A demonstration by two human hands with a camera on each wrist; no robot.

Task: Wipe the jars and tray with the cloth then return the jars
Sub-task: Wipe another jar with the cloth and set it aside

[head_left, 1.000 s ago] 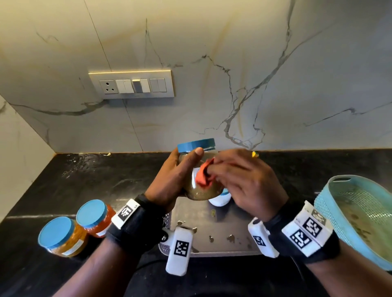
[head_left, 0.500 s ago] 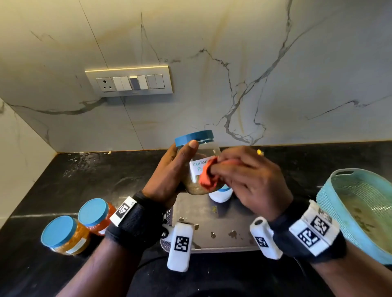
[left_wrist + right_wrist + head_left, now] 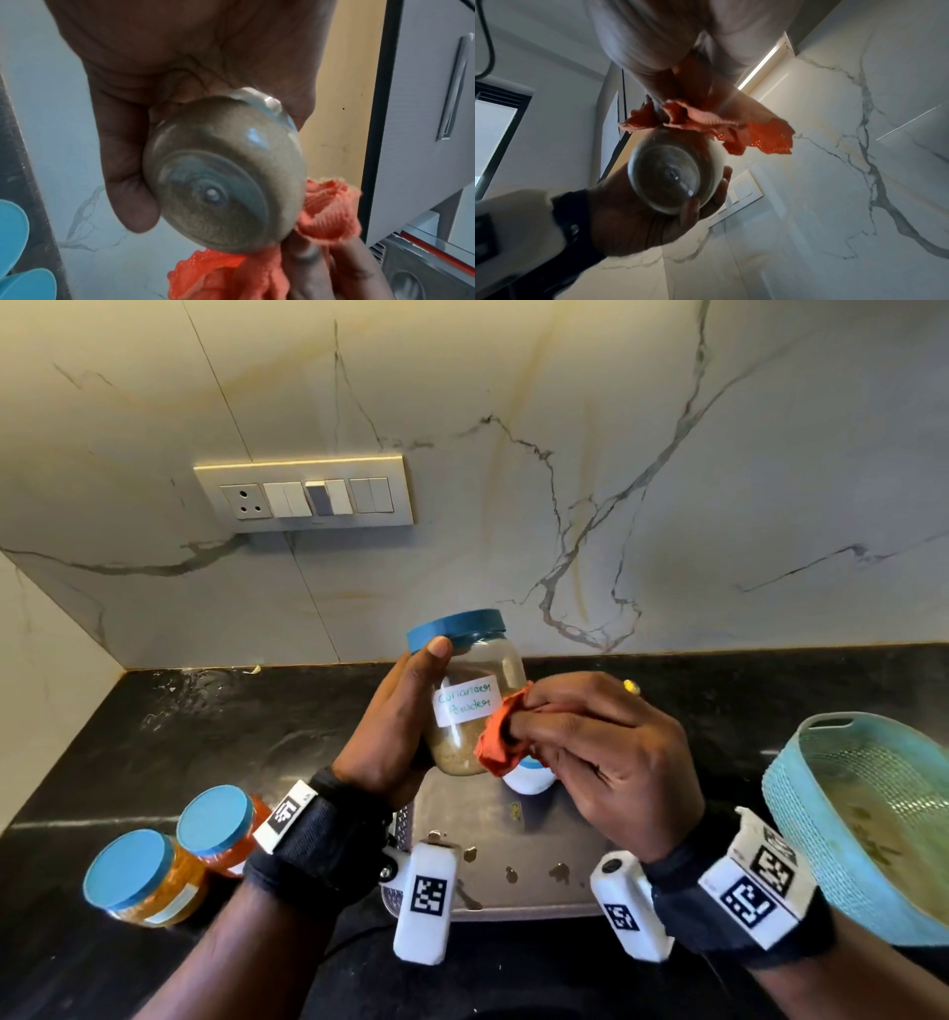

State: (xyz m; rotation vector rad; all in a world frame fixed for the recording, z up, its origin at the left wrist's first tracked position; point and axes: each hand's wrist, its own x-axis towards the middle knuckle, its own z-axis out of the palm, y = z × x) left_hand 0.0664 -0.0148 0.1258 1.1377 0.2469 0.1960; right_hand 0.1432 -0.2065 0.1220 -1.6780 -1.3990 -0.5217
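Hands first: left hand is gripping the coriander jar by its side, thumb up near the blue lid, fingers curled round the far wall, jar lifted clear above the steel tray. Right hand is pinching the bunched orange cloth and pressing it against the jar's lower right side, just beside the label. Left wrist view is showing the jar base tilted toward the camera, cloth touching its edge.

Step in hand, as I'm reading it: wiping jar number three or so, mid-body pass. Tray wipe and jar return are looking not yet done.

Next move is calling for turning the jar in the left grip so the cloth covers the unwiped wall and base, then setting it down off the tray.

Pose: both forearms are coming up from below, wrists meeting over the tray, left palm facing right, right knuckles up.

Outward: two orange-filled jars are standing on the black surface left of the tray. A white jar is sitting on the tray behind the hands. Teal basket is sitting at the right edge.
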